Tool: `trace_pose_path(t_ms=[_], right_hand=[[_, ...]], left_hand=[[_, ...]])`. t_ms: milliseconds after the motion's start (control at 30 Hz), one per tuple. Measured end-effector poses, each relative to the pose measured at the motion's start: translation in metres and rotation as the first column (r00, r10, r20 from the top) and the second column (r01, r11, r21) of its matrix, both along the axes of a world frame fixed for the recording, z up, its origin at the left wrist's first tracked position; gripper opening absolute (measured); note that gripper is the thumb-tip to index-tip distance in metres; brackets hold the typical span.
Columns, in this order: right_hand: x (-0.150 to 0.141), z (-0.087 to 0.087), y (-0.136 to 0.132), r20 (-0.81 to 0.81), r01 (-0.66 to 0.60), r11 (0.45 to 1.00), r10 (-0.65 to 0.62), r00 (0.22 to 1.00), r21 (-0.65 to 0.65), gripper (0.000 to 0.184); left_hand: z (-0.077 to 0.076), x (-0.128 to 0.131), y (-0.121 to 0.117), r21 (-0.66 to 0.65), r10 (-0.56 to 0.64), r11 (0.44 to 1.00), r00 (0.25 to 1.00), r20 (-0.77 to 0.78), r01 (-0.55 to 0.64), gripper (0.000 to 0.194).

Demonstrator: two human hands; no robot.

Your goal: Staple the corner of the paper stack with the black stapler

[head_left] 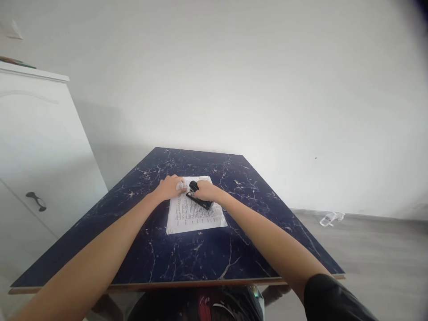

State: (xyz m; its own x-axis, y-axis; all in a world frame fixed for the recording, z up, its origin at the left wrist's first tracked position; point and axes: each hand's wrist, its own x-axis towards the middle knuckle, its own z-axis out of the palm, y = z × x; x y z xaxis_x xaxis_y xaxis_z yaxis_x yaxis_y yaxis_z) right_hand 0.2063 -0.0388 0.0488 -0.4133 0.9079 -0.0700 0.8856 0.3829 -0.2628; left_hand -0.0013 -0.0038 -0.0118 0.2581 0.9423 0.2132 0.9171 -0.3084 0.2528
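Now: left hand (169, 187), grip spread on paper (195, 220) | right hand (207, 191), grip closed round stapler (202, 203) | risk: paper could skew if left pressure slackens

Open room on blue marbled tabletop (187, 256) beyond printed sheet (194, 219), also between the forearms (109, 243), left hand (170, 187), right hand (206, 191) and black stapler (202, 203) blocking sheet's upper part, white wall (214, 89) behind, white cabinet (40, 151) at left
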Motion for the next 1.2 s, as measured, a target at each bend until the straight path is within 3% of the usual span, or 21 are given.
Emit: trace_pose_path(t_ms=[100, 200, 367, 467, 567, 700, 767, 867, 967, 1067, 1200], right_hand=[[0.017, -0.008, -0.010, 0.003, -0.002, 0.999, 0.002, 1.000, -0.040, 0.017], [0.050, -0.009, -0.036, -0.004, 0.039, 0.998, -0.040, 0.999, -0.038, 0.023], [0.115, -0.012, -0.071, -0.007, 0.194, 0.980, -0.195, 0.981, -0.050, 0.024], [0.147, -0.013, -0.067, -0.027, 0.229, 0.965, -0.234, 0.972, -0.126, 0.032], [0.165, -0.008, -0.043, -0.104, 0.197, 0.968, -0.214, 0.971, -0.152, 0.047], [0.169, -0.012, 0.007, -0.184, 0.332, 0.937, -0.309, 0.933, 0.112, 0.053], [0.167, -0.025, 0.029, -0.137, 0.281, 0.942, -0.258, 0.956, 0.183, 0.050], [0.164, -0.051, 0.049, -0.099, 0.231, 0.957, -0.216, 0.971, 0.176, 0.048], [0.162, -0.072, 0.058, -0.008, 0.183, 0.974, -0.184, 0.983, 0.136, 0.057], [0.151, -0.081, 0.067, 0.106, 0.172, 0.978, -0.185, 0.977, 0.117, 0.064], [0.110, -0.082, 0.085, 0.097, 0.199, 0.974, -0.209, 0.973, 0.108, 0.064]], left_hand=[[-0.004, 0.001, 0.005, 0.017, 0.069, 0.997, 0.997, 0.045, -0.070, 0.044], [-0.009, 0.000, 0.010, 0.020, 0.099, 0.995, 0.993, 0.068, -0.101, 0.043], [-0.015, -0.002, 0.014, 0.001, 0.089, 0.996, 0.994, 0.062, -0.090, 0.044], [-0.016, -0.002, 0.013, 0.005, 0.089, 0.996, 0.993, 0.084, -0.089, 0.044], [-0.015, -0.002, 0.013, 0.002, 0.095, 0.995, 0.991, 0.090, -0.095, 0.043], [-0.015, -0.002, 0.014, 0.003, 0.100, 0.995, 0.994, 0.051, -0.100, 0.039], [-0.016, -0.003, 0.014, 0.011, 0.095, 0.995, 0.995, 0.027, -0.096, 0.037], [-0.015, -0.004, 0.015, 0.012, 0.089, 0.996, 0.996, 0.014, -0.089, 0.034], [-0.014, -0.005, 0.015, 0.015, 0.093, 0.996, 0.995, 0.019, -0.093, 0.032], [-0.013, -0.008, 0.019, 0.020, 0.101, 0.995, 0.994, 0.052, -0.102, 0.030], [-0.012, -0.023, 0.028, 0.079, 0.102, 0.990, 0.980, 0.173, -0.117, 0.024]])
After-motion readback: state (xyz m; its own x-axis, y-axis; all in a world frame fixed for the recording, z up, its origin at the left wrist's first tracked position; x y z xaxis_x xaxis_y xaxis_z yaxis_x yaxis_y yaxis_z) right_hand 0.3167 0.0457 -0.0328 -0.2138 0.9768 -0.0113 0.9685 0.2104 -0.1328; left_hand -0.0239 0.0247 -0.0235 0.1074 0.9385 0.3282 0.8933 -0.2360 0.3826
